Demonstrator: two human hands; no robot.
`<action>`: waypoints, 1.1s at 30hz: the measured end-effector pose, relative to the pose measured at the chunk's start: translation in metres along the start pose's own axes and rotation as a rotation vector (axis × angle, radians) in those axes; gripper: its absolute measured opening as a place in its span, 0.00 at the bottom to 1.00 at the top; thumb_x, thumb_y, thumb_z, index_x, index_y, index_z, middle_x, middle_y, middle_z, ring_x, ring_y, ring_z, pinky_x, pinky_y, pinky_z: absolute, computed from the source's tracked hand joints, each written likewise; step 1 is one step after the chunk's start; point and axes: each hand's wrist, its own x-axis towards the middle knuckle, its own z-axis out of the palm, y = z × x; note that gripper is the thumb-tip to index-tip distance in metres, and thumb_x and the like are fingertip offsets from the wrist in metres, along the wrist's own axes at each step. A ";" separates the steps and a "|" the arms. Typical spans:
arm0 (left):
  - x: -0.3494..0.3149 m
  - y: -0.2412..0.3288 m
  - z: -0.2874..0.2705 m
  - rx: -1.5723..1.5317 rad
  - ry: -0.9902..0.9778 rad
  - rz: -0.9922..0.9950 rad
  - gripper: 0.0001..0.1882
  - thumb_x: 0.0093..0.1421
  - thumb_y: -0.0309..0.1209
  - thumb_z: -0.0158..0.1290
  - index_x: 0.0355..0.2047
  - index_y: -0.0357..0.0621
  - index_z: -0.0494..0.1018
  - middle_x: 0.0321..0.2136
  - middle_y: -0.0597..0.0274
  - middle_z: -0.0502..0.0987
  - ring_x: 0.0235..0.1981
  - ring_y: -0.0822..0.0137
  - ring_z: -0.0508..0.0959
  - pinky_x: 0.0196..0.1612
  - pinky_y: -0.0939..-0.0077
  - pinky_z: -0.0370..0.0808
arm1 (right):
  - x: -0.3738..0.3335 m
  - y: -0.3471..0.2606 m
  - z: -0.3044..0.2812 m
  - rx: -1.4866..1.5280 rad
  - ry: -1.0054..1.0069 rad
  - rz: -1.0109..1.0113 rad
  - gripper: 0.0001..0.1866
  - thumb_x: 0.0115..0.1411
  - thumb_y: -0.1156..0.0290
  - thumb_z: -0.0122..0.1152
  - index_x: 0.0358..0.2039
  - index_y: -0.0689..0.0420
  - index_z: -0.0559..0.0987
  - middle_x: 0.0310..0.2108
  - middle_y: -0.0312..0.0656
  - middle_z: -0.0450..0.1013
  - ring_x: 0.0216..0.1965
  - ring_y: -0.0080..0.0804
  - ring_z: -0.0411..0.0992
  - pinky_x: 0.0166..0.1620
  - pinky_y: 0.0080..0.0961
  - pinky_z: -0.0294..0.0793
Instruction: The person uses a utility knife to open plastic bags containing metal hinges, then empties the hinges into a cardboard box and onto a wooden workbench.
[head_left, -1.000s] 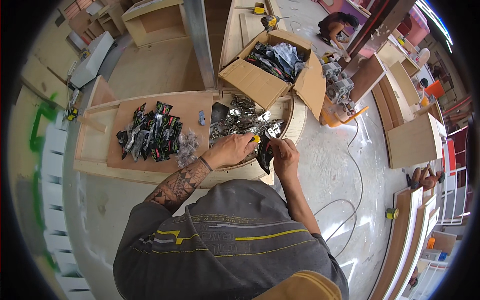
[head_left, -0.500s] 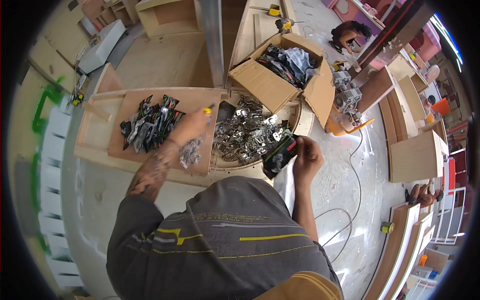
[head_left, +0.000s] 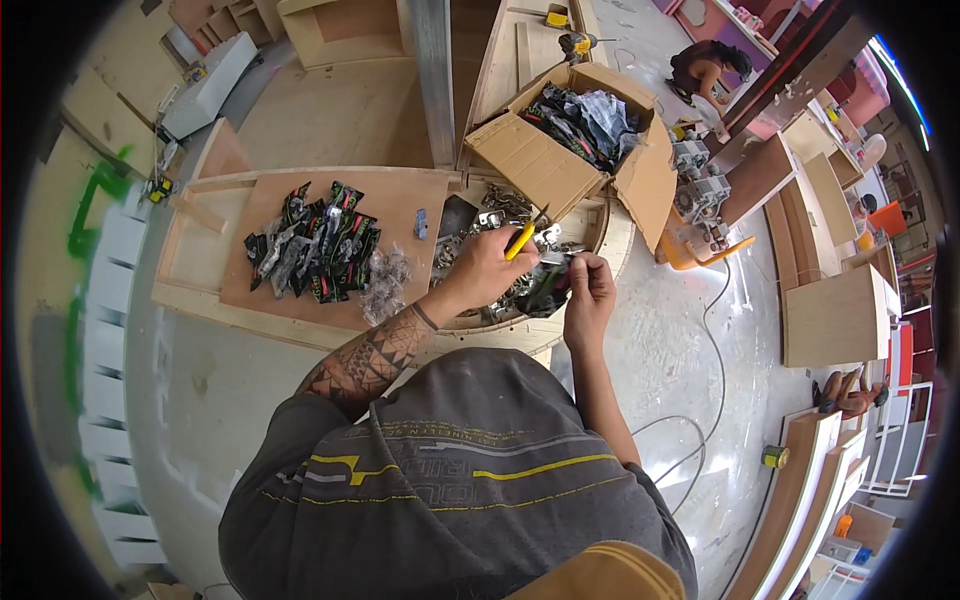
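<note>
My left hand (head_left: pixel 482 270) is closed around a yellow utility knife (head_left: pixel 522 240), its thin dark tip pointing up and away from me. Just right of it, my right hand (head_left: pixel 590 290) pinches the top edge of a black plastic packet (head_left: pixel 545 290). The hands are close together, and the left fingers reach to the packet's upper edge; whether they also grip it is hidden. Beneath both hands lies a heap of loose metal hinges (head_left: pixel 500 218) on a round-ended wooden piece. Several sealed black packets (head_left: pixel 320 240) are piled on a brown board, beside crumpled clear plastic (head_left: pixel 385 285).
An open cardboard box (head_left: pixel 545 165) full of packets stands beyond the hinges. A metal post (head_left: pixel 436 90) rises behind the board (head_left: pixel 400 200). Farther off are a drill (head_left: pixel 577 45), an orange-based machine (head_left: pixel 695 200), a hose on the floor, and a crouching person (head_left: pixel 705 72).
My left hand has come right from over the board to the packet, still with the knife. My right hand has moved slightly left with the packet. A small bluish scrap now shows on the board.
</note>
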 end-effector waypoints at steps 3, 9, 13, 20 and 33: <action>-0.012 -0.011 0.021 -0.282 -0.044 0.006 0.13 0.64 0.34 0.63 0.40 0.35 0.77 0.29 0.58 0.80 0.32 0.71 0.80 0.38 0.68 0.77 | 0.000 0.027 0.000 0.371 0.124 0.193 0.07 0.76 0.66 0.55 0.41 0.54 0.76 0.31 0.27 0.71 0.33 0.15 0.67 0.39 0.18 0.68; -0.014 -0.079 0.022 0.308 0.241 0.136 0.06 0.64 0.26 0.57 0.40 0.40 0.76 0.32 0.46 0.82 0.35 0.46 0.83 0.36 0.53 0.78 | -0.003 0.032 0.000 0.487 0.297 0.385 0.09 0.76 0.64 0.49 0.39 0.51 0.74 0.29 0.32 0.70 0.28 0.20 0.69 0.33 0.23 0.71; -0.023 -0.120 -0.015 0.247 0.182 -0.082 0.08 0.64 0.28 0.57 0.43 0.42 0.78 0.36 0.47 0.84 0.37 0.48 0.85 0.39 0.57 0.79 | 0.011 0.044 -0.029 0.536 0.430 0.307 0.08 0.77 0.65 0.48 0.40 0.53 0.73 0.27 0.35 0.71 0.25 0.24 0.70 0.29 0.25 0.74; -0.023 -0.028 0.018 -0.007 -0.053 0.101 0.17 0.67 0.40 0.61 0.46 0.38 0.78 0.35 0.49 0.83 0.36 0.55 0.85 0.40 0.64 0.79 | 0.007 0.078 0.003 0.251 0.138 0.364 0.10 0.75 0.66 0.56 0.38 0.57 0.78 0.27 0.32 0.73 0.28 0.18 0.69 0.34 0.19 0.72; -0.010 -0.066 0.021 0.129 0.190 0.083 0.14 0.65 0.38 0.57 0.34 0.38 0.79 0.25 0.43 0.81 0.28 0.43 0.82 0.32 0.53 0.77 | -0.002 0.088 -0.001 -0.263 0.193 0.179 0.17 0.76 0.59 0.55 0.44 0.61 0.83 0.28 0.38 0.78 0.30 0.25 0.74 0.35 0.25 0.72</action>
